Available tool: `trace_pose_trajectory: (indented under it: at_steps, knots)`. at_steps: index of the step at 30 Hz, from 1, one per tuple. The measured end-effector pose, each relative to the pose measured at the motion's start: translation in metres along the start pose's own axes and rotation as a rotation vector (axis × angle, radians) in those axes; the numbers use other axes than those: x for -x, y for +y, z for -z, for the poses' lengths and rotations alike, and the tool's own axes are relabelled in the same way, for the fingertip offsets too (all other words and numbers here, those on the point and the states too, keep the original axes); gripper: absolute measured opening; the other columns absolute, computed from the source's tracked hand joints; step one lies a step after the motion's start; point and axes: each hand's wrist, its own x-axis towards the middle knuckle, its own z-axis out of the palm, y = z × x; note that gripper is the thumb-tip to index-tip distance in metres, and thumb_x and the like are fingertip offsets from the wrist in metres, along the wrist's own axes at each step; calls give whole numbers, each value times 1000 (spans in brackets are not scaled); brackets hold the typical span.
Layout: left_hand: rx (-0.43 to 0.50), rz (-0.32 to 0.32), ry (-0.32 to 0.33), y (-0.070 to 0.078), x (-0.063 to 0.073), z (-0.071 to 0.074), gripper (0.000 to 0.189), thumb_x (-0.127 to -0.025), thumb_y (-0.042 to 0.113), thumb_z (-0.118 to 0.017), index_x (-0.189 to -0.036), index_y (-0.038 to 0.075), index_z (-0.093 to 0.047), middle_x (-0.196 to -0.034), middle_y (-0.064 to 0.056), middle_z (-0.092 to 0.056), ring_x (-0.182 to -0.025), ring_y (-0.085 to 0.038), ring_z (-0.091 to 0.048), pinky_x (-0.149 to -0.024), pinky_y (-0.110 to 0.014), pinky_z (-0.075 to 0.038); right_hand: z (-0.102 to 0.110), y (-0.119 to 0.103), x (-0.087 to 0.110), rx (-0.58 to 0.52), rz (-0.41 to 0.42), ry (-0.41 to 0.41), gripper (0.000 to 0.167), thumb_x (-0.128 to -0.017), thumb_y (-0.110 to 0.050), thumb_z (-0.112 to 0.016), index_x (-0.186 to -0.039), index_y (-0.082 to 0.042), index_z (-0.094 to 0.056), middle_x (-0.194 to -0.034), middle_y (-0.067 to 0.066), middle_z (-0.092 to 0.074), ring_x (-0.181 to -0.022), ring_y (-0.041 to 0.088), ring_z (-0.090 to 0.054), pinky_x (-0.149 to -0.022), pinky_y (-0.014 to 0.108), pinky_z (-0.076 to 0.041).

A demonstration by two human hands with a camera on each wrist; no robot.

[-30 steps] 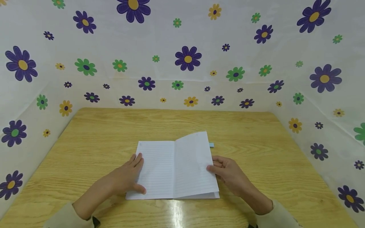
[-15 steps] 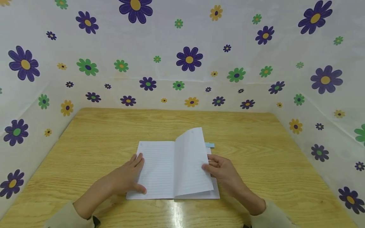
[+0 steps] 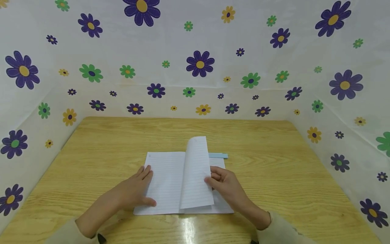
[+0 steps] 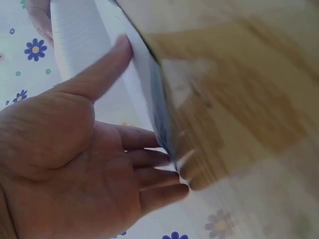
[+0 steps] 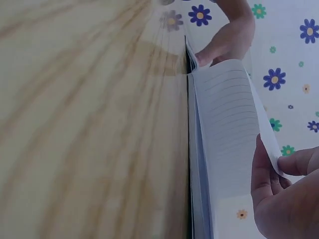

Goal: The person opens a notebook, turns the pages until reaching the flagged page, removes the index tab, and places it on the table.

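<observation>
A lined notebook [image 3: 166, 183] lies spread on the wooden table. Its left page is flat, and my left hand [image 3: 134, 189] rests on that page's outer edge with fingers extended. My right hand [image 3: 228, 184] pinches the outer edge of a raised page [image 3: 198, 169] between thumb and fingers. This page stands curved up over the right half of the notebook. A light blue strip [image 3: 218, 156] sticks out behind the raised page, across the top of the right half; the page hides part of it. The right wrist view shows the pinched page [image 5: 266, 129] lifted off the pages beneath.
The wooden table [image 3: 106, 145] stretches around the notebook on all sides. White sheeting printed with flowers [image 3: 170, 44] stands along the table's back and both sides.
My right hand has moved left, bringing the raised page farther up and over toward the spine. More of the blue strip and the page below now shows. My left hand stays in place.
</observation>
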Motion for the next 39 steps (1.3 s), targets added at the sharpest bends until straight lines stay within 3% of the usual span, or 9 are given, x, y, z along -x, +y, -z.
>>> trace_pose_trajectory:
  at_steps: [7,13,22,32,39]
  knots:
    - [-57,-68,126,8,1,2,90,-93,42,-76,-149,-18,-39,-160,-37,-28,-149,-55,-20,-119,-61,-27,-12,-3,-4,-55,-3,27,40,-98,-1,-68,-134,12,-59,-93,13,-71,-80,9,-58,-72,18,-50]
    - [-107,-137,240,13,-5,6,82,-96,38,-74,-150,-14,-40,-159,-34,-33,-148,-52,-28,-116,-60,-32,-22,-8,-5,-140,-11,116,43,-95,2,-70,-134,14,-59,-100,13,-75,-83,7,-64,-73,17,-52]
    - [-72,-198,365,25,-13,12,79,-101,34,-69,-157,-9,-33,-165,-25,-29,-152,-40,-28,-113,-53,-39,-33,-10,-5,-241,-11,228,35,-90,8,-74,-124,11,-66,-91,11,-72,-77,12,-66,-67,20,-56]
    - [-16,-218,388,50,-27,22,78,-102,36,-68,-159,-3,-32,-168,-19,-26,-149,-33,-36,-110,-48,-45,-40,-12,-4,-243,45,286,35,-89,3,-78,-123,5,-68,-88,9,-74,-77,13,-68,-68,21,-55]
    - [26,-241,399,62,-35,26,76,-104,39,-63,-161,1,-30,-170,-14,-20,-152,-28,-31,-114,-46,-41,-43,-13,-4,-208,54,232,33,-94,3,-72,-127,5,-69,-90,8,-74,-75,8,-60,-67,17,-50]
